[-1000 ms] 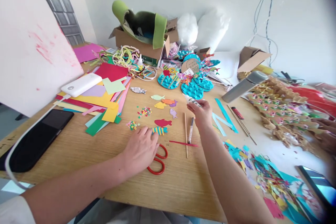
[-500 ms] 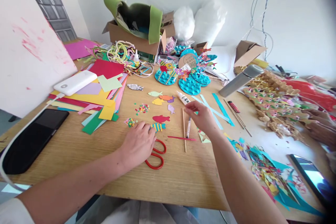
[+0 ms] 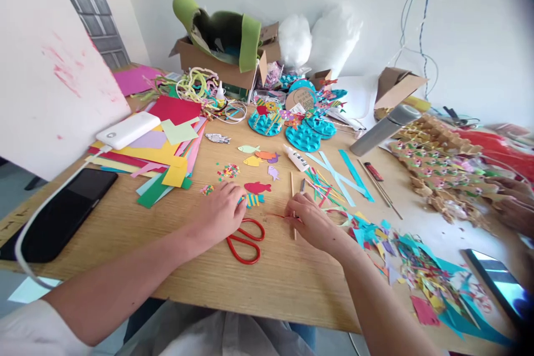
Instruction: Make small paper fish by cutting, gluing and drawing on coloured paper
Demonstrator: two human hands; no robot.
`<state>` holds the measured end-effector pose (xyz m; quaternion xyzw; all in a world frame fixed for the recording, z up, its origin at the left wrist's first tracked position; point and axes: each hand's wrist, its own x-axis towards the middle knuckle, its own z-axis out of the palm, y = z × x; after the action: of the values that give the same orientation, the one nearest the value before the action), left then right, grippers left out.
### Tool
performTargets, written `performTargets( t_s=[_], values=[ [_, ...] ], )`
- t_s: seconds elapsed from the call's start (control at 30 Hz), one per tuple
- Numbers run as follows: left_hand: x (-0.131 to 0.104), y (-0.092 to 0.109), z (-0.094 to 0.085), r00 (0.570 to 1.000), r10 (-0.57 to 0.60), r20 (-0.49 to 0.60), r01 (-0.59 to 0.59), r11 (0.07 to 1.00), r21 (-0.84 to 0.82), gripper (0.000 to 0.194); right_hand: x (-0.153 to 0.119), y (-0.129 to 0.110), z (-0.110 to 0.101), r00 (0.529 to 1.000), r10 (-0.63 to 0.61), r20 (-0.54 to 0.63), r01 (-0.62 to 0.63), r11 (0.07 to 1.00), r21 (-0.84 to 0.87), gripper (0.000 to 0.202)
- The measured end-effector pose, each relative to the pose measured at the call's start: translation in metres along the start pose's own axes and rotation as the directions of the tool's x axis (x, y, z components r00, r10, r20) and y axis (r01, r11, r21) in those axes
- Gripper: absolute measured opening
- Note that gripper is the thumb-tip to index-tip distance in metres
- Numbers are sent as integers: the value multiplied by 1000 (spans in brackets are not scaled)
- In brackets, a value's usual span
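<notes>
"What's on the wooden desk (image 3: 275, 295)?"

"Red-handled scissors (image 3: 247, 240) toward the near edge; farther in, a striped paper fish (image 3: 255, 200), partly covered by the left hand (image 3: 223, 208)."

"Gripped?"

"I can't tell; that palm faces down."

"And the right hand (image 3: 311, 221)?"

"Its fingers meet a red strip (image 3: 276, 214) (a wooden stick (image 3: 292, 184) runs beneath them), but whether they pinch it, I can't tell."

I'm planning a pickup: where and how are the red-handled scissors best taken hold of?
The scissors are likely best gripped by their red loops, coming from the right: they lie flat and bare on that side, while the left hand hides the blade end.
</notes>
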<state>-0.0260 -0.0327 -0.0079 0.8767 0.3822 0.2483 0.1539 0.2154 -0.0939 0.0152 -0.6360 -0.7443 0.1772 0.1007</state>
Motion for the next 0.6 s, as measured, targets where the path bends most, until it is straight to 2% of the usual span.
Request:
performTargets(
  t_s=[0.1, 0.17, 0.23, 0.3, 0.37, 0.4, 0.43, 0.5, 0.6],
  values=[
    [6, -4, -1, 991, -133, -26, 121, 956, -267, 13, 7, -12, -7, 987, 39, -154, 10, 954, 300, 10],
    [11, -5, -3, 972, -228, 63, 230, 843, -486, 14, 13, -25, -8, 958, 107, -266, 43, 864, 501, 14],
    [14, -5, -3, 927, -286, 244, 372, 608, -701, 24, 17, -41, -4, 890, 175, -421, 144, 768, 624, 15],
    [15, -4, -3, 827, -266, 496, 559, 287, -778, 41, 20, -58, 5, 830, 147, -538, 282, 721, 633, 11],
    [16, -3, -4, 759, -178, 627, 642, 38, -766, 52, 21, -71, 16, 816, -7, -578, 420, 694, 584, 4],
    [16, -3, -4, 752, -158, 640, 642, -49, -765, 52, 21, -76, 21, 802, -98, -589, 485, 683, 546, 7],
    [16, -3, -5, 758, -156, 633, 624, -111, -774, 51, 21, -78, 26, 789, -171, -590, 527, 681, 508, 11],
    [16, -4, -7, 779, -202, 593, 568, -172, -805, 47, 21, -80, 32, 769, -251, -588, 574, 676, 462, 16],
    [18, -6, -10, 807, -270, 525, 502, -155, -851, 46, 23, -76, 38, 772, -283, -569, 581, 676, 452, 18]
  ],
)
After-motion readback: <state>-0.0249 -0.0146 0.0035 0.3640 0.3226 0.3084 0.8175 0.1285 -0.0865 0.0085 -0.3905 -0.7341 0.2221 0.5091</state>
